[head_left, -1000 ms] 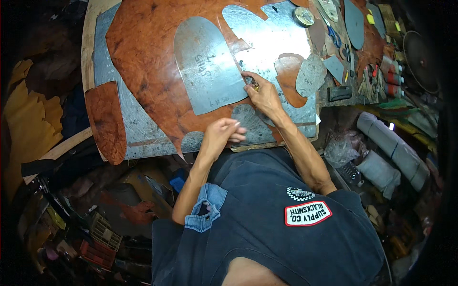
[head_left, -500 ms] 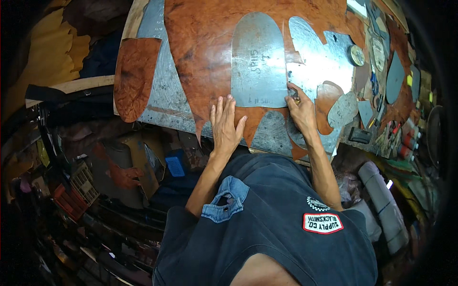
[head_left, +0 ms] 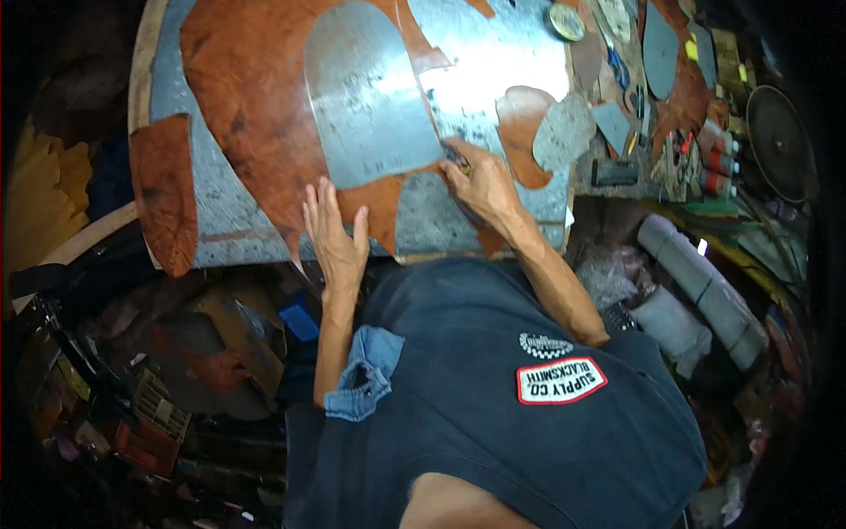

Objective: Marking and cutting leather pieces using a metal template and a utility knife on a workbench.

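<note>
A translucent grey template [head_left: 366, 97], arched at its far end and straight at its near end, lies on a brown leather hide [head_left: 256, 106]. My left hand [head_left: 337, 238] rests flat on the hide with fingers stretched out, their tips by the template's near left corner. At the near right corner, my right hand [head_left: 480, 183] is closed around a small tool [head_left: 458, 162], dark with a yellowish part. Most of that tool is hidden by the fingers, so its kind cannot be made out. A narrow cut gap runs along the template's right side.
Under the hide is a grey metal sheet [head_left: 216, 189]. A rounded leather piece [head_left: 165, 194] lies at its left edge. To the right are a leather offcut [head_left: 523, 141], a grey oval piece [head_left: 564, 132], a round tin [head_left: 565, 22], blue-handled scissors [head_left: 619, 66] and a black block [head_left: 614, 172].
The whole view has shifted and turned, so the table sits further left and higher. My right hand has slid nearer along the template's right edge to its corner. My left hand stays beside the template.
</note>
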Demonstrator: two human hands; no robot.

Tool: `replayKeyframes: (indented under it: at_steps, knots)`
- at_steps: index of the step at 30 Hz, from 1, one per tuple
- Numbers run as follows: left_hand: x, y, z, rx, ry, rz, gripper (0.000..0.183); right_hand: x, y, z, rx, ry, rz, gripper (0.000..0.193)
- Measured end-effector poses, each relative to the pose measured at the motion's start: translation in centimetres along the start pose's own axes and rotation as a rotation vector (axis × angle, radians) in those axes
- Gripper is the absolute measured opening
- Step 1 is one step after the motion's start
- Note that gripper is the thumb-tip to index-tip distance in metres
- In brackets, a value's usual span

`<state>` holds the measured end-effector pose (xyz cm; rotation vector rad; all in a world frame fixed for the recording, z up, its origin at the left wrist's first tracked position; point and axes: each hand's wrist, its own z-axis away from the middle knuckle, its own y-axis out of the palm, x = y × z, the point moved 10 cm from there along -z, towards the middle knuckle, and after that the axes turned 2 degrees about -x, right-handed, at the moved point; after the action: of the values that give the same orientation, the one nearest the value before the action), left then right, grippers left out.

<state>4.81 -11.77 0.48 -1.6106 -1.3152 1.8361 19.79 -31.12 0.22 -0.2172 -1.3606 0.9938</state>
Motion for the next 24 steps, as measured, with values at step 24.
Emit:
replayKeyframes:
  at_steps: [24]
  knots:
    - [0.8, 0.5, 1.2, 0.053, -0.066, 0.017, 0.069, -2.4, 2.3, 3.4, 0.366, 0.414, -0.291, 0.053]
